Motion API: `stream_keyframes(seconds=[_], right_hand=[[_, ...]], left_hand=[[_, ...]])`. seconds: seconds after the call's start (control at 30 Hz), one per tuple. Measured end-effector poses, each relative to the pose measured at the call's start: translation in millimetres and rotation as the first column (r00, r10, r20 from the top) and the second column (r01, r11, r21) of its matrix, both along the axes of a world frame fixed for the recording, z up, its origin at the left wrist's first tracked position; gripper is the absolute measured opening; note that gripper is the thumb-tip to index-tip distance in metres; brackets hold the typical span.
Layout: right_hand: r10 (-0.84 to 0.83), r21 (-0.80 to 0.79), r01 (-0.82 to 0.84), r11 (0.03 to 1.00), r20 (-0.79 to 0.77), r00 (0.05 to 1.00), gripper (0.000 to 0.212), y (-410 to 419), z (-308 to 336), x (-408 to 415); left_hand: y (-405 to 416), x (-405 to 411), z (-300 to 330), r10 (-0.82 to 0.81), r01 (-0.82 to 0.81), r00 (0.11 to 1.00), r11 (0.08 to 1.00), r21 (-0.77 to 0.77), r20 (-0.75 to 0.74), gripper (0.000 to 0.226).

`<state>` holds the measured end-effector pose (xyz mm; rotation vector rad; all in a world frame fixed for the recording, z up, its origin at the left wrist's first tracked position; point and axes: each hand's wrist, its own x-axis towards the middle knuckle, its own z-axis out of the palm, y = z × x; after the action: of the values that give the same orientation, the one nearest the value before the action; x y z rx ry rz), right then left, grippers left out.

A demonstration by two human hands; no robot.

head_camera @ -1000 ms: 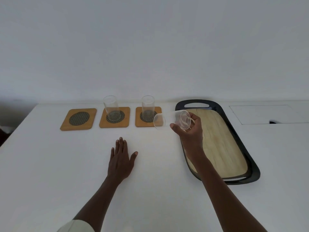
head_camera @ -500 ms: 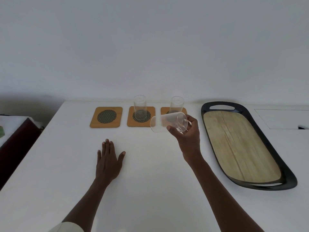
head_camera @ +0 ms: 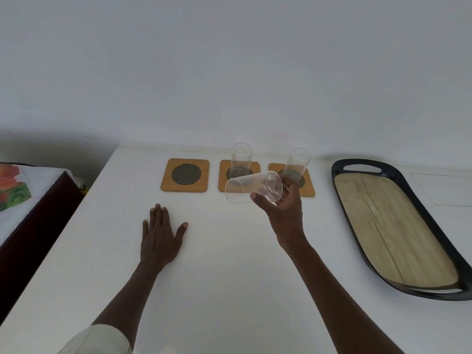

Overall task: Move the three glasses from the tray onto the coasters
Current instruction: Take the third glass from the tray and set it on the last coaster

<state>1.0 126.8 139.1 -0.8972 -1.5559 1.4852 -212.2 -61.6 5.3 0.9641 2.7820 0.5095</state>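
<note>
While no writing legible, right hand (head_camera: pixel 282 213) grip around tipped glass (head_camera: pixel 252 187); left hand (head_camera: pixel 159 241) flat, released.

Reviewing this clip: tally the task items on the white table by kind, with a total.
Glasses: 3, one on the middle coaster, one on the right coaster, one tilted in the right hand
Coasters: 3, left, middle, right
Tray: 1, nothing on it
Total: 7
</note>
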Motion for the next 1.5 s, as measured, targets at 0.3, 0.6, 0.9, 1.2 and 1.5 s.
stream_keyframes(seconds=[0.3,0.6,0.9,1.2,1.5], right_hand=[[0.036,0.072,-0.040,0.997,0.056,0.998,0.064,-21.2,2.3,-48.6],[0.010,0.190,-0.036,0.981,0.137,0.991,0.069,-33.1,-2.3,-116.9],[0.044,0.277,-0.115,0.954,0.250,0.967,0.077,-20.6,-10.1,-186.0],[0.109,0.327,-0.263,0.908,0.421,0.901,0.082,2.4,-24.9,-234.1],[0.164,0.272,-0.352,0.896,0.535,0.829,0.083,13.4,-42.0,-257.0]], left_hand=[[-1.1,-1.6,-3.9,0.003,-0.002,0.999,0.999,0.038,-0.035,0.088],[0.1,-3.1,-6.1,0.030,-0.028,0.999,0.998,0.056,-0.041,0.091],[1.7,-2.8,-9.2,0.037,-0.034,0.998,0.997,0.063,-0.045,0.093],[2.6,-3.1,-10.5,0.044,-0.040,0.998,0.997,0.063,-0.055,0.095],[2.6,-3.1,-12.3,0.047,-0.044,0.997,0.997,0.061,-0.054,0.094]])
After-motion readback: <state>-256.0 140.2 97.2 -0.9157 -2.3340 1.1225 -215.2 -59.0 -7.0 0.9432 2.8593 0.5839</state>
